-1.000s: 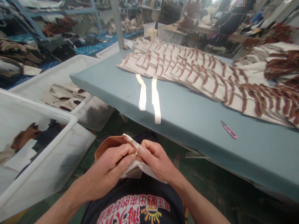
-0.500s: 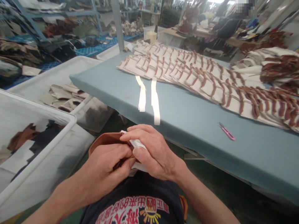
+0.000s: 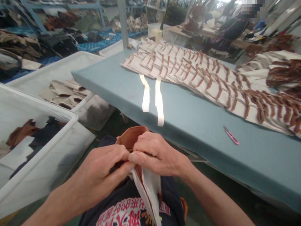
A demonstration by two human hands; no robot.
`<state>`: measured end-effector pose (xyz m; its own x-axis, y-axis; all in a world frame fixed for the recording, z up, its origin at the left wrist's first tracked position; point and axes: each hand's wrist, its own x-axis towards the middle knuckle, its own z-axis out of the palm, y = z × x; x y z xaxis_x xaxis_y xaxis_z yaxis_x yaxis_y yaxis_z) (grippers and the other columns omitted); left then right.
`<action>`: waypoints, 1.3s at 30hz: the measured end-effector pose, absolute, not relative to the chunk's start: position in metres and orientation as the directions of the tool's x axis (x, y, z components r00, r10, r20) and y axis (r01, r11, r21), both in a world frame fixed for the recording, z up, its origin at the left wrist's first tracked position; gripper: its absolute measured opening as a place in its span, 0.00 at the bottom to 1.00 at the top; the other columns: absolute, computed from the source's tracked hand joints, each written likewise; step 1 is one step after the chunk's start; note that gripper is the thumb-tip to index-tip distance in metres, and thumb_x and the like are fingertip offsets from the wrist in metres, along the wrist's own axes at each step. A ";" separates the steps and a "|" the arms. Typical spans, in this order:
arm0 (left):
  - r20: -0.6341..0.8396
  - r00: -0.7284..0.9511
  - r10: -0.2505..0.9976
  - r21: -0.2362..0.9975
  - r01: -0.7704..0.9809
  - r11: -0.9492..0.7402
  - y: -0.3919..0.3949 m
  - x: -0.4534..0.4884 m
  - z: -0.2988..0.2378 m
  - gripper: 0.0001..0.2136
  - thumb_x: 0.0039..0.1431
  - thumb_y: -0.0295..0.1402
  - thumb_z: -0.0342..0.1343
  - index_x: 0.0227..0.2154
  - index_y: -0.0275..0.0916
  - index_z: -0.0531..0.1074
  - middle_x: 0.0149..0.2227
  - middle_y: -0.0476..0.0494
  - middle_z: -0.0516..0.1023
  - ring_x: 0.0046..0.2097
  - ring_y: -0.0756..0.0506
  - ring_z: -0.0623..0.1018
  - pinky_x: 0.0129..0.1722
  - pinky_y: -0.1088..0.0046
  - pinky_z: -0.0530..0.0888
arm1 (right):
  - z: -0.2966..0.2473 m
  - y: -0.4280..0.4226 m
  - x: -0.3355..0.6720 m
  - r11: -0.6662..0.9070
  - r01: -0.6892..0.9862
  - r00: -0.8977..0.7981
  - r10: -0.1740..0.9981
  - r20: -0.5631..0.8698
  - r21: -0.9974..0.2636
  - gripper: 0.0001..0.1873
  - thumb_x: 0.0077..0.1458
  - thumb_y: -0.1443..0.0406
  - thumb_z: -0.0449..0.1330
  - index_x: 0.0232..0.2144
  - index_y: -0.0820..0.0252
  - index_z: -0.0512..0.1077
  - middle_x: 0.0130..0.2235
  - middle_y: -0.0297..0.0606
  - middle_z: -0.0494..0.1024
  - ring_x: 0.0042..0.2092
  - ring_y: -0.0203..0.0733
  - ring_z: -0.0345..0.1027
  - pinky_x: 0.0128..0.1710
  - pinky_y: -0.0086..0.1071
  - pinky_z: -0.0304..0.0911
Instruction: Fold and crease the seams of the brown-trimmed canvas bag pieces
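Close in front of my body, a brown leather piece with a pale backing [image 3: 133, 134] is held in both hands. Its brown side curves up behind my knuckles, and a long cream flap hangs down over my dark shirt. My left hand [image 3: 103, 166] pinches the piece at its middle. Right beside it, my right hand [image 3: 157, 153] grips the same piece, thumb laid along the edge near the left fingertips. Whatever sits between the fingertips is hidden. Two pale tape strips [image 3: 159, 103] lie at the table edge beyond my hands, and pink-handled thread snips [image 3: 231, 135] rest farther right.
Overlapping rows of cream and brown pieces [image 3: 188, 70] cover the far part of the blue-green table [image 3: 199, 116]. White bins [image 3: 76, 117] with cut pieces stand at left, near loaded shelves. A person [image 3: 237, 25] is at another bench behind.
The leather piece has been turned in my hands: its cream flap now hangs down over my shirt, and the brown part stands farther right. My right fingers have curled in closer. The view shifted slightly.
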<state>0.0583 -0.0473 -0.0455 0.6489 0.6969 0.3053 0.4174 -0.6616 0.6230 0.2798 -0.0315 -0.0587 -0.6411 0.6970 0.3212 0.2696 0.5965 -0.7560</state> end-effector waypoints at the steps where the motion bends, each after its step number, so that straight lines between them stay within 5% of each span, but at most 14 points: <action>1: 0.307 0.648 0.697 0.638 0.403 -0.656 -0.047 0.058 -0.046 0.15 0.75 0.28 0.55 0.28 0.41 0.68 0.25 0.56 0.72 0.26 0.53 0.72 0.29 0.76 0.66 | -0.060 -0.032 0.281 0.547 0.257 -0.650 0.708 0.276 -0.796 0.33 0.80 0.49 0.46 0.22 0.55 0.59 0.24 0.30 0.64 0.29 0.38 0.58 0.36 0.38 0.52; 7: 0.268 0.652 0.710 0.746 0.325 -0.581 -0.041 0.057 -0.045 0.12 0.70 0.25 0.57 0.28 0.41 0.70 0.25 0.58 0.73 0.26 0.54 0.73 0.29 0.79 0.66 | -0.057 -0.031 0.286 0.322 0.148 -0.717 0.686 0.122 -0.935 0.29 0.76 0.50 0.54 0.22 0.55 0.59 0.24 0.27 0.60 0.28 0.35 0.57 0.31 0.34 0.51; 14: 0.100 0.634 0.767 0.850 0.346 -0.398 -0.034 0.056 -0.060 0.19 0.70 0.39 0.63 0.24 0.40 0.68 0.23 0.57 0.68 0.26 0.52 0.65 0.25 0.77 0.62 | -0.049 -0.041 0.284 0.253 0.162 -0.636 0.766 0.095 -0.954 0.29 0.74 0.51 0.57 0.21 0.55 0.60 0.23 0.26 0.60 0.26 0.33 0.53 0.27 0.32 0.49; 22: 0.413 0.446 0.794 0.757 0.317 -0.572 -0.036 0.068 -0.083 0.30 0.79 0.51 0.50 0.20 0.41 0.57 0.19 0.56 0.59 0.22 0.51 0.59 0.25 0.69 0.56 | -0.042 -0.043 0.291 0.289 0.209 -0.580 0.806 0.119 -0.934 0.33 0.74 0.43 0.56 0.21 0.56 0.63 0.23 0.28 0.65 0.26 0.34 0.57 0.29 0.32 0.52; 29: 0.460 0.501 0.734 0.747 0.228 -0.624 -0.033 0.068 -0.077 0.28 0.83 0.46 0.40 0.22 0.42 0.53 0.20 0.54 0.56 0.21 0.50 0.58 0.25 0.66 0.54 | -0.038 -0.043 0.294 0.456 0.220 -0.666 0.716 0.208 -0.862 0.24 0.75 0.55 0.58 0.24 0.56 0.66 0.26 0.31 0.74 0.30 0.35 0.67 0.36 0.34 0.57; 34: 0.412 0.568 0.712 0.784 0.176 -0.595 -0.028 0.071 -0.075 0.30 0.81 0.55 0.35 0.23 0.44 0.54 0.21 0.53 0.57 0.22 0.48 0.57 0.25 0.64 0.54 | -0.037 -0.048 0.295 0.342 0.191 -0.634 0.758 0.151 -0.920 0.20 0.67 0.62 0.60 0.23 0.56 0.62 0.23 0.26 0.63 0.26 0.32 0.56 0.28 0.31 0.52; 39: 0.373 0.590 0.716 0.850 0.093 -0.519 -0.019 0.081 -0.084 0.34 0.73 0.67 0.42 0.21 0.43 0.58 0.19 0.53 0.59 0.22 0.49 0.57 0.25 0.65 0.54 | -0.038 -0.057 0.288 0.057 0.027 -0.535 0.844 0.034 -0.998 0.21 0.63 0.61 0.60 0.22 0.54 0.57 0.21 0.24 0.54 0.23 0.30 0.45 0.21 0.30 0.42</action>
